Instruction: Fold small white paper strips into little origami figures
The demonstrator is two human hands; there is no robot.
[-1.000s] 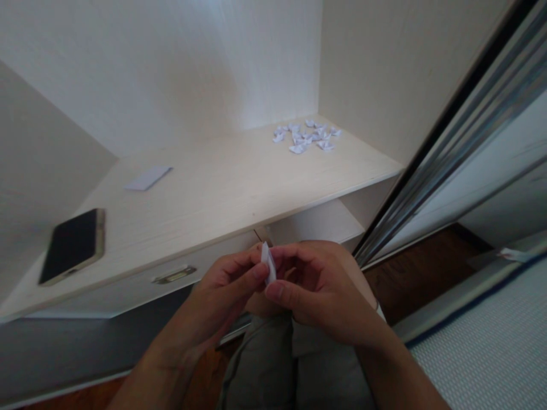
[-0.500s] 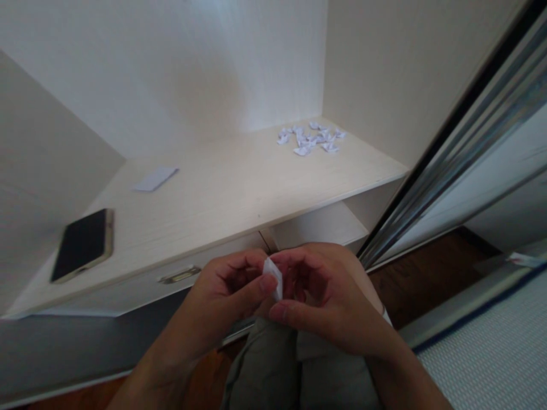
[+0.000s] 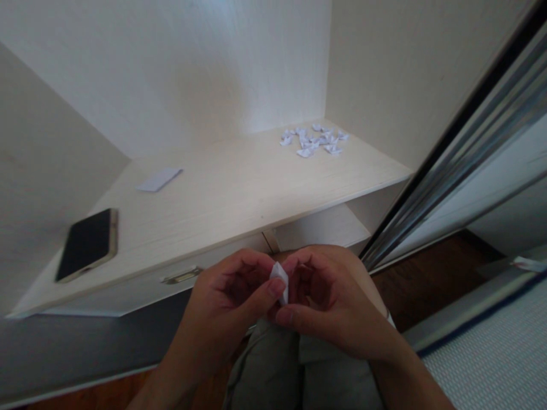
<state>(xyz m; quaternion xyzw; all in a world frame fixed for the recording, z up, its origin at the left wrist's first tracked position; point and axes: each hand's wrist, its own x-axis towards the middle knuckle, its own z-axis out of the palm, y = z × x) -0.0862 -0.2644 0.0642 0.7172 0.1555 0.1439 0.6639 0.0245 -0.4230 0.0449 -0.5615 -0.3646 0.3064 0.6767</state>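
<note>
In the head view, the left hand has the small folded paper pinched, its thumb flat on the near face and the other fingers curled behind. The right hand is loosely rounded, with a hollow behind its fingertips; its index tip meets the upper edge of the paper and its thumb lies at the lower end, though whether it truly grips cannot be told. The paper stands upright between the two thumbs, above the lap and just in front of the drawer.

Compared with a second ago, the paper has turned a little, so more of its face shows, and the hands sit slightly lower in the picture. The pieces in the far right corner of the surface look unchanged, as do the flat sheet and the phone at the left. That suggests the shaping of this paper is still under way, with nothing set down.
</note>
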